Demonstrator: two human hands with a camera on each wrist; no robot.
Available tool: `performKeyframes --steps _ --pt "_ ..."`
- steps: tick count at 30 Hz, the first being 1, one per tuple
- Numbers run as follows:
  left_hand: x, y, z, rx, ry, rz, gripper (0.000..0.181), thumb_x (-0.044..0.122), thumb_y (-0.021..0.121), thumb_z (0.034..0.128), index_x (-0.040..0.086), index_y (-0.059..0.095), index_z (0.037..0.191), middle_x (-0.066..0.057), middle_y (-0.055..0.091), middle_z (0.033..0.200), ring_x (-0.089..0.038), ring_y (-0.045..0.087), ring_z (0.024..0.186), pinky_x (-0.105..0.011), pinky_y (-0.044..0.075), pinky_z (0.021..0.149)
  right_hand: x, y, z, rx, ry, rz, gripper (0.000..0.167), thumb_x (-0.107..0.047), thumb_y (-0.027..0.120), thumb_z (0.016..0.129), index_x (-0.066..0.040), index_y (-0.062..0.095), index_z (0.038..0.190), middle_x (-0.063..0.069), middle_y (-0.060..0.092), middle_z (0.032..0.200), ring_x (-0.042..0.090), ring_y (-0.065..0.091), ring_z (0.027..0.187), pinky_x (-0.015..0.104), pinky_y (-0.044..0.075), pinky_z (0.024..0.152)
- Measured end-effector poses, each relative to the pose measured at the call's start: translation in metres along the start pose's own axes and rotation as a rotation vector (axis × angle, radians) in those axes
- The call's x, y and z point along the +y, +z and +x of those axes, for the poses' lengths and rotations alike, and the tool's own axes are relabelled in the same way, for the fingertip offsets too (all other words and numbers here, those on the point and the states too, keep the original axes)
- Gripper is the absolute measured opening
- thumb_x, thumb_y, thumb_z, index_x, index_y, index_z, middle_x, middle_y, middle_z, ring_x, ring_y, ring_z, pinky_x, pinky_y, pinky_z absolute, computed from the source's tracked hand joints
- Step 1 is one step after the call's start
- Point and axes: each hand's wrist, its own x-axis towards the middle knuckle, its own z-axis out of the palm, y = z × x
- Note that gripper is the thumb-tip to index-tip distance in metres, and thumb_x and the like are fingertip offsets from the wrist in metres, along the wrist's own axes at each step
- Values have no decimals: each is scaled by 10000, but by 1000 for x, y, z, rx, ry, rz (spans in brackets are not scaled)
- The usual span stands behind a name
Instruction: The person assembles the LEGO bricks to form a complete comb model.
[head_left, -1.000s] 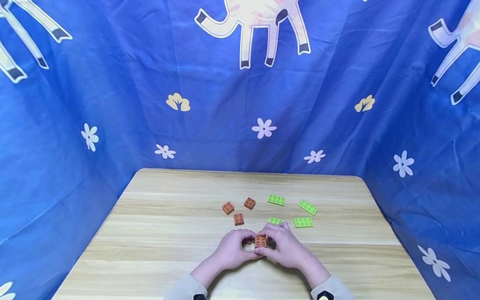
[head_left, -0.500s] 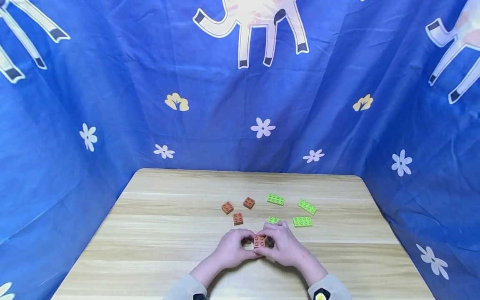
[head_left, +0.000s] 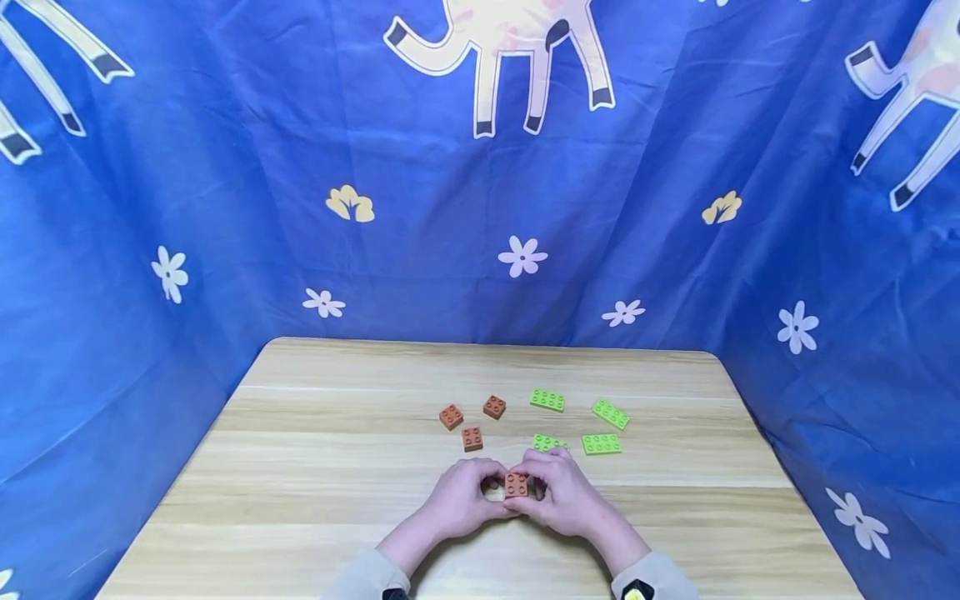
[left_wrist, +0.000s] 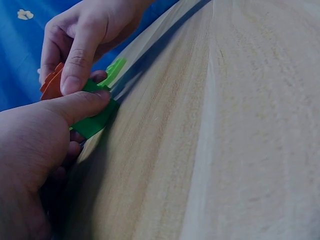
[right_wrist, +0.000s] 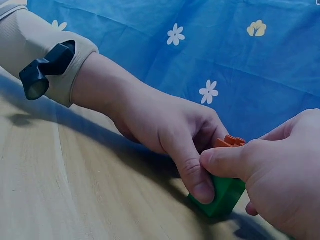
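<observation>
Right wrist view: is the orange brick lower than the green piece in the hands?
No, the orange brick shows above the green piece, with its studs uppermost.

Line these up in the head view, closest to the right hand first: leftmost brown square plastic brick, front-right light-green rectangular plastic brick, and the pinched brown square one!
1. Pinched brown brick: in right hand
2. Green brick: ahead, right
3. Leftmost brown brick: ahead, left

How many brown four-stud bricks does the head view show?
4: left brick, back brick and front brick on the table; held brick in the right hand. Others may be hidden.
</observation>
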Motion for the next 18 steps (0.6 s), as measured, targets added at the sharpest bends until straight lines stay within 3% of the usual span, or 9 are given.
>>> performKeyframes --steps 8,12,18 --pt "1 0 -1 -8 1 10 335 453 942 761 277 771 989 178 675 938 -76 602 871 -324 497 809 -5 0 -4 -23 69 -22 342 -363 873 884 -171 762 1145 -211 577 910 83 561 735 319 411 817" --pt "0 1 -2 -10 -14 8 346 445 944 756 274 775 1004 173 677 938 -76 594 877 -329 492 816 -9 2 -5 -6 72 -25 354 -356 863 899 -175 748 1180 -204 595 945 76 557 754 299 410 779" --pt "-1 1 0 -2 -8 12 330 436 943 761 269 772 988 191 670 929 -71 602 872 -328 502 812 -12 0 -4 15 47 -14 377 -338 852 912 -171 739 1231 -191 655 1044 61 588 815 345 432 833"
